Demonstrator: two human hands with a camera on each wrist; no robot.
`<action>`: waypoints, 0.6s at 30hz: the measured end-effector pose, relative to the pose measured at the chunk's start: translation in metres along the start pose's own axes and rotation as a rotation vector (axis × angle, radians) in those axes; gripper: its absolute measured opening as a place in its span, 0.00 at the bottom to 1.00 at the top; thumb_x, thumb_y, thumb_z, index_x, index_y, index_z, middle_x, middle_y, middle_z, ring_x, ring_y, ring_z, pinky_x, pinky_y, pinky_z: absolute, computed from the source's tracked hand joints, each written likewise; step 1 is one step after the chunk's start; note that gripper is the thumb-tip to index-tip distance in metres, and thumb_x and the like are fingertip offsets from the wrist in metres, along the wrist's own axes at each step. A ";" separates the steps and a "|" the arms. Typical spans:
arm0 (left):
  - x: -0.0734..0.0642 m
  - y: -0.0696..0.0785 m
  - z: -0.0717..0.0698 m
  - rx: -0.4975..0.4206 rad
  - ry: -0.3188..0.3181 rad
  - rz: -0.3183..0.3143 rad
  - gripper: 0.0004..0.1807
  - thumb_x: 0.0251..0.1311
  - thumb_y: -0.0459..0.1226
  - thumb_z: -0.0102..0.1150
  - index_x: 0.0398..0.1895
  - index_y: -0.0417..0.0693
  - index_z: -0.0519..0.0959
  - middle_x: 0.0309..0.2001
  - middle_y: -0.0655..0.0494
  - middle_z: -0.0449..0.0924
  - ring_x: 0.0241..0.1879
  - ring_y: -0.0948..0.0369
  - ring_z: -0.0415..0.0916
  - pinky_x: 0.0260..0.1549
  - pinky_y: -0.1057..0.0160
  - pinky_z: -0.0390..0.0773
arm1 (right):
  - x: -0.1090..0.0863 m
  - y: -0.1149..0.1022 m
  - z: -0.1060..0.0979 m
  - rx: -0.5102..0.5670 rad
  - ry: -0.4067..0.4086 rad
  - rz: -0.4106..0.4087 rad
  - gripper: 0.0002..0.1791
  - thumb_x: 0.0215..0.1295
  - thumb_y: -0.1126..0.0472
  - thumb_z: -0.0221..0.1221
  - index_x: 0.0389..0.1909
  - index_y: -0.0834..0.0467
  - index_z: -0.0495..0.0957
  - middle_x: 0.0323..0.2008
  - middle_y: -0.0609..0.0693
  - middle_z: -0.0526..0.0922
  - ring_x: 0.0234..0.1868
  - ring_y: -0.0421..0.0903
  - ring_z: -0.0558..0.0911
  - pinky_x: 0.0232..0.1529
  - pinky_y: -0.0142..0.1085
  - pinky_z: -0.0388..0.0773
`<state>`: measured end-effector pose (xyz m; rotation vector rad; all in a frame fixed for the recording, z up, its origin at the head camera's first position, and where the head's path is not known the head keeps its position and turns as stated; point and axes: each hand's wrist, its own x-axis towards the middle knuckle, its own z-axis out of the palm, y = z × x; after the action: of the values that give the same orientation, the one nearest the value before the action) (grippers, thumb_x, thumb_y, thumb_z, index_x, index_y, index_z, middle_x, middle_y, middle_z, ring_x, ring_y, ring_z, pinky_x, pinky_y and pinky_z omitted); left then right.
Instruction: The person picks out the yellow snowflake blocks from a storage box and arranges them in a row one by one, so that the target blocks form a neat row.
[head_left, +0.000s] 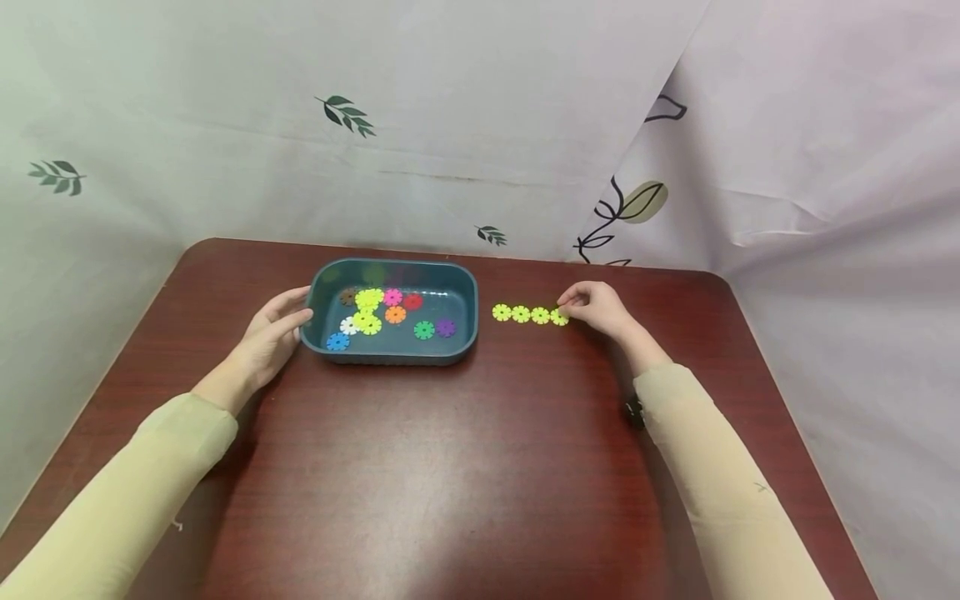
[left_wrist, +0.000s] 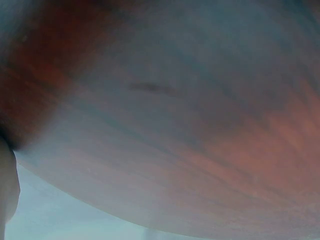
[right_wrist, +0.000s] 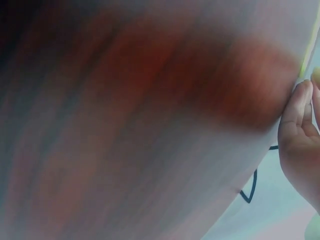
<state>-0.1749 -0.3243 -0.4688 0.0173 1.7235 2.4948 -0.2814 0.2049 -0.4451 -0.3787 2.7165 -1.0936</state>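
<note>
My left hand is at the left end of a dark blue-green tray, its thumb over the rim and its fingers along the outer wall. In the tray lie several notched plastic discs, among them overlapping yellow ones, an orange disc, a green disc and a blue disc. Right of the tray, several yellow discs form a straight row on the table. With thumb and fingertips my right hand pinches the yellow disc at the row's right end.
The reddish-brown wooden table has rounded far corners. A pale cloth with leaf prints hangs behind it and along both sides. A small dark object shows beside the right sleeve.
</note>
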 end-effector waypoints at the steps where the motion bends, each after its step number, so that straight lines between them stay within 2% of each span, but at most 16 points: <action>1: 0.000 0.000 0.000 -0.002 -0.002 0.001 0.19 0.77 0.26 0.50 0.59 0.57 0.79 0.57 0.66 0.81 0.55 0.70 0.77 0.54 0.75 0.78 | 0.000 -0.001 0.000 0.007 0.000 0.001 0.08 0.70 0.65 0.67 0.45 0.65 0.87 0.40 0.60 0.89 0.36 0.40 0.82 0.40 0.28 0.77; 9: -0.001 0.001 0.001 0.004 0.003 -0.007 0.19 0.78 0.26 0.51 0.60 0.58 0.79 0.57 0.66 0.81 0.55 0.70 0.76 0.54 0.75 0.77 | 0.008 -0.022 0.005 0.061 -0.003 -0.018 0.09 0.70 0.66 0.67 0.47 0.66 0.86 0.40 0.62 0.90 0.33 0.38 0.83 0.38 0.27 0.78; 18: -0.001 0.002 0.002 0.005 0.017 -0.014 0.18 0.78 0.27 0.51 0.60 0.58 0.78 0.56 0.67 0.81 0.55 0.69 0.76 0.54 0.75 0.77 | 0.023 -0.058 0.012 0.065 0.005 -0.078 0.09 0.71 0.64 0.67 0.47 0.64 0.86 0.44 0.60 0.90 0.43 0.47 0.86 0.47 0.34 0.80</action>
<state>-0.1740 -0.3231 -0.4663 -0.0150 1.7302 2.4884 -0.2907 0.1495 -0.4150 -0.4761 2.6837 -1.2012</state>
